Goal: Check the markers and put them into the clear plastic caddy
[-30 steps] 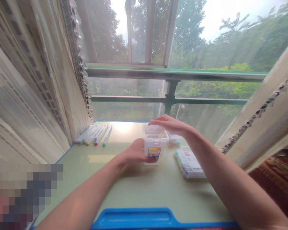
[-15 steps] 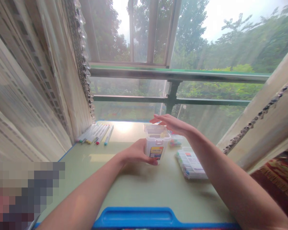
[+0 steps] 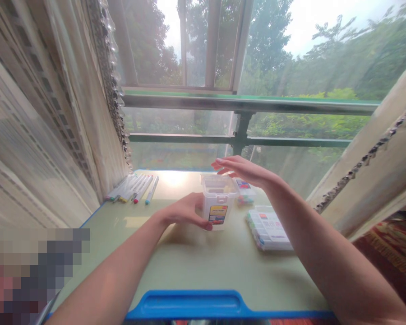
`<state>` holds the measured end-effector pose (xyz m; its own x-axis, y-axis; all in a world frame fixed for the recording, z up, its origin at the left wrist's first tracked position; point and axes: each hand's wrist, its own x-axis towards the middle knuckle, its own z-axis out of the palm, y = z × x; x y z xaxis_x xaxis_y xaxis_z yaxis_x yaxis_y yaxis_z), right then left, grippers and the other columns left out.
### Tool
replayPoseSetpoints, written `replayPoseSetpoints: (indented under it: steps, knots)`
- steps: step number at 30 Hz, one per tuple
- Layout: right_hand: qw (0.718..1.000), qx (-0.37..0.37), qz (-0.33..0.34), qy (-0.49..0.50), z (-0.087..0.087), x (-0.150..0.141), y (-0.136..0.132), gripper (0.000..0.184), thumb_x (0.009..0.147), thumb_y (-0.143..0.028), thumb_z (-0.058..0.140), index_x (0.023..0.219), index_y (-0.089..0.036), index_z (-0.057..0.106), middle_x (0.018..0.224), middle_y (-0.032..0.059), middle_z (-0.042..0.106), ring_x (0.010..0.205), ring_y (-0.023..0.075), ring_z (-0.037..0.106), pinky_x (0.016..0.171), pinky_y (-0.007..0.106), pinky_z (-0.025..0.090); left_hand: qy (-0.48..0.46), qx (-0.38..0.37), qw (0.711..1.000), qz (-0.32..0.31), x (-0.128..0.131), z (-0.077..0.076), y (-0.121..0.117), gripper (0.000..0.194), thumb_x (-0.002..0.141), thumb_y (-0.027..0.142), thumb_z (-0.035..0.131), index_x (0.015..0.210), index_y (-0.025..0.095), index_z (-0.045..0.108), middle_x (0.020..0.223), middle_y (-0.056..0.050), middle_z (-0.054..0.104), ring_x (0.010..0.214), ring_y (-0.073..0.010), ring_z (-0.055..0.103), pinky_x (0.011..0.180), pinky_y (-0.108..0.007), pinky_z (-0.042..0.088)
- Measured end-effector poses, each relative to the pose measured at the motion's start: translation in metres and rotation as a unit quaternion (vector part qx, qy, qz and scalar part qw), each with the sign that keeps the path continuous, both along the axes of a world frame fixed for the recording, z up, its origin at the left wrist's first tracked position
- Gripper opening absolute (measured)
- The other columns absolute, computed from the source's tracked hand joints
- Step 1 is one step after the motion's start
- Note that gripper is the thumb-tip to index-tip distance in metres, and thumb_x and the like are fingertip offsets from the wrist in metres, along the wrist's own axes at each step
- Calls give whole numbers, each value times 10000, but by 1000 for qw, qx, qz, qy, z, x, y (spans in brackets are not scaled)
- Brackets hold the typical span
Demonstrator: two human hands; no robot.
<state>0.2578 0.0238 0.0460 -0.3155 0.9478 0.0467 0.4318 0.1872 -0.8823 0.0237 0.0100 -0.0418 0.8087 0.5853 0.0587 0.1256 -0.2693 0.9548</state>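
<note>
A clear plastic box (image 3: pixel 219 212) with a yellow, red and blue label stands upright on the table, its top uncovered. My left hand (image 3: pixel 186 210) curves around its left side. The thumb rests at the lower front by the label, and the fingertips are hidden behind the box. Over the back rim hovers my right hand (image 3: pixel 238 168), palm down with fingers stretched out, holding nothing I can see. Behind the box to the right is a small clear case (image 3: pixel 245 192) with colourful contents, partly covered by the box and right hand.
Several markers (image 3: pixel 137 187) lie at the table's back left. A flat clear case (image 3: pixel 270 228) of coloured items sits by my right forearm. The pale green table (image 3: pixel 196 266) has a blue rim with a tray slot (image 3: pixel 191 303). Curtains (image 3: pixel 64 104) hang beside the window railing (image 3: pixel 176 103).
My left thumb has drawn back leftward across the box's front, uncovering more of the label. The right hand has lifted slightly from the rim. The whole view has shifted a little.
</note>
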Motion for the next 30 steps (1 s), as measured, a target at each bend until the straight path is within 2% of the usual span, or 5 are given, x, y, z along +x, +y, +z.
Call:
replayPoseSetpoints:
  steps: [10,15,19,23,30]
  knots:
    - [988,148,13,-40,29,15,-19,488,860,-587,738,1084,-159,809,1055,109,800,896,216,699,743,305,523,-8,-8,1000,-3,-11,2,7,645,614,339,923,1207,158,745,1188,-144,769,1120,-309,698,980,-421,542]
    - [984,179,6,-25,31,8,-25,502,847,-624,728,981,-147,806,864,85,768,773,181,648,661,278,479,-7,-25,1000,-8,-14,2,9,571,615,211,790,1181,144,746,1151,-136,772,1057,-268,691,890,-358,550]
    - [977,212,-13,-12,31,-1,-27,497,859,-623,696,863,-133,776,776,72,723,684,159,594,614,280,439,29,14,989,147,-13,3,9,476,595,179,615,1047,122,753,987,-120,768,835,-209,697,666,-275,536]
    - [971,234,-19,-43,27,-11,-29,429,907,-541,642,814,-138,757,741,61,710,651,155,574,598,283,414,91,89,947,294,-13,2,13,312,731,198,515,941,126,735,752,-55,696,590,-142,592,561,-258,467]
    - [962,249,2,-109,24,-26,-36,380,929,-492,624,852,-154,781,713,42,708,641,162,587,584,286,399,261,225,824,450,-21,8,8,197,848,226,571,884,206,764,853,-74,756,852,-254,701,793,-358,525]
